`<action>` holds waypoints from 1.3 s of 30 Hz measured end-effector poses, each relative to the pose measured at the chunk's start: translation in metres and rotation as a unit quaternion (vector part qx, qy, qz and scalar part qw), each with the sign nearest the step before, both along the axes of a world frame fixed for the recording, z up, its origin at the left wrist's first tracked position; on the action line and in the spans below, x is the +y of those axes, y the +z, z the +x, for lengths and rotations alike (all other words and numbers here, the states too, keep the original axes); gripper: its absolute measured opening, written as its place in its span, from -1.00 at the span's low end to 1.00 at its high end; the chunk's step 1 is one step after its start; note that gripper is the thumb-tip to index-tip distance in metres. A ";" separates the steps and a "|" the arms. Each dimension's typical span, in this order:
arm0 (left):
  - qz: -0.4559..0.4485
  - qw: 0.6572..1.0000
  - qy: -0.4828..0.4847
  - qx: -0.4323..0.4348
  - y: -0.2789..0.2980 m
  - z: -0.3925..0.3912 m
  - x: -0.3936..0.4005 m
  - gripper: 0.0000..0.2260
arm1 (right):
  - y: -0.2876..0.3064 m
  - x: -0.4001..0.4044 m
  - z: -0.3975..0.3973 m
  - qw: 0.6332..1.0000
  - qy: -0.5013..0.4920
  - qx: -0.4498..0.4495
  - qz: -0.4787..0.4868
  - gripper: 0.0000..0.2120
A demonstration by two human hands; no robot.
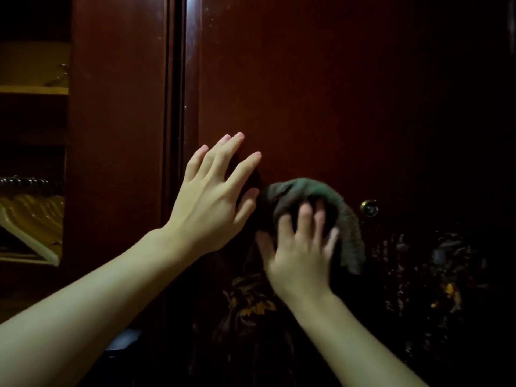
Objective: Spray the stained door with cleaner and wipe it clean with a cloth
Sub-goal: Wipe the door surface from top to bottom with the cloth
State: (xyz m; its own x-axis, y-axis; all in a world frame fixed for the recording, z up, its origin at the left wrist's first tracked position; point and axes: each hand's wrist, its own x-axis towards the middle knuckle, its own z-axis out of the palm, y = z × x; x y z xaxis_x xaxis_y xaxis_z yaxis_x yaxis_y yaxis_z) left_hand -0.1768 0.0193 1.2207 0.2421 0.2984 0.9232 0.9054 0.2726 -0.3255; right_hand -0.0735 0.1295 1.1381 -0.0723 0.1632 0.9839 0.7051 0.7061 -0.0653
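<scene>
Two hands are on the dark red door (321, 93): the left hand (215, 196) is spread flat, the right hand (300, 247) presses a bunched green cloth (321, 196) at its 3 o'clock, so wiping looks underway, spraying presumably done, no bottle seen.

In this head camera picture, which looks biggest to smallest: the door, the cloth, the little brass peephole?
1. Door, filling most of the view.
2. Cloth, bunched under the right hand.
3. Peephole, smallest by far.
</scene>
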 end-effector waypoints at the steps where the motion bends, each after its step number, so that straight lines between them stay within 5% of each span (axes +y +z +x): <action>1: 0.000 1.000 0.005 -0.006 0.000 0.003 0.003 -0.52 | 0.008 0.003 0.005 0.999 -0.010 0.020 -0.023 -0.57; 4: 0.005 1.000 0.011 -0.016 -0.001 0.013 0.012 -0.52 | 0.008 -0.006 -0.006 0.998 0.016 0.042 -0.052 -0.55; 10: 0.011 1.000 0.000 -0.024 -0.008 0.038 0.037 -0.51 | -0.037 -0.001 0.004 0.988 0.102 -0.092 0.076 -0.58; 20: 0.043 0.996 0.063 -0.039 -0.007 0.066 0.065 -0.52 | -0.037 0.070 0.085 0.997 -0.002 0.009 -0.070 -0.59; 25: 0.020 0.996 0.074 0.050 -0.017 0.085 0.082 -0.53 | -0.034 0.067 0.091 0.998 0.046 -0.049 0.005 -0.55; 32: -0.016 0.995 0.094 0.021 -0.020 0.103 0.100 -0.44 | -0.011 0.108 0.129 0.996 0.028 0.030 -0.075 -0.47; 39: 0.014 0.995 0.099 0.017 -0.022 0.107 0.105 -0.42 | 0.038 0.097 0.126 0.996 0.077 -0.042 0.026 -0.52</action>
State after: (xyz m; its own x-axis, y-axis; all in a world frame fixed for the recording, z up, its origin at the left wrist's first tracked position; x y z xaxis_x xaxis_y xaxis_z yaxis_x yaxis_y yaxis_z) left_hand -0.0695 0.1246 1.1991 0.2126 0.3183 0.9239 0.8218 0.4533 -0.3452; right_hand 0.0528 0.2263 1.1757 -0.1741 0.0937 0.9803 0.5901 0.8068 0.0277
